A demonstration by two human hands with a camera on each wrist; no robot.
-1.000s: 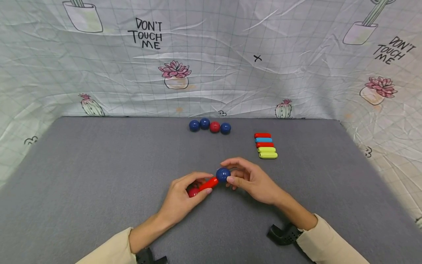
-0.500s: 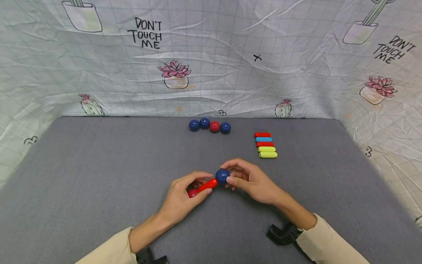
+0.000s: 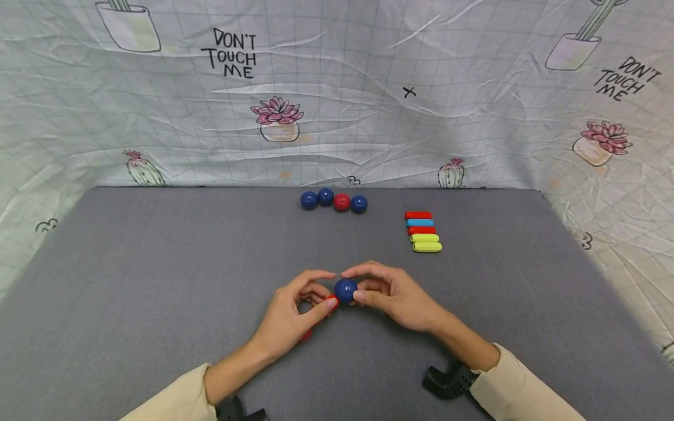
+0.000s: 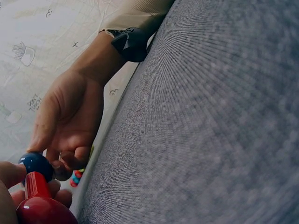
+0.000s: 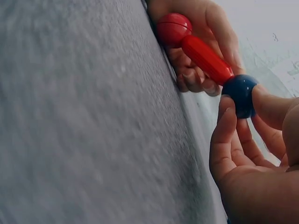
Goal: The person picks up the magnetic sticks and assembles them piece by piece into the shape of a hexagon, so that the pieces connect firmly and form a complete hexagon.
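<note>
Both hands are seen at the middle of the grey counter [image 3: 158,280], close together. By the right hand [image 3: 392,295] a grip is kept on the dark blue ball [image 3: 345,290]: the ball is pinched between the thumb and the index finger, and the other fingers are curled under it. By the left hand [image 3: 292,316] a red rod [image 5: 207,59] is grasped between the thumb and the fingers. One end of the rod is joined to the blue ball, and on its other end a red ball [image 5: 173,29] is fixed, which is placed low, just at the counter surface. In the head view the rod is mostly hidden by the left fingers, so only small red parts are visible.

At the far edge of the counter a row of four balls [image 3: 333,202] is laid, three blue and one red, touching each other. To the right of them five short rods [image 3: 423,231] are arranged side by side: red, blue, red, and two yellow-green. Behind the counter a wrinkled cloth [image 3: 368,117] printed with cactus pots is hung.
</note>
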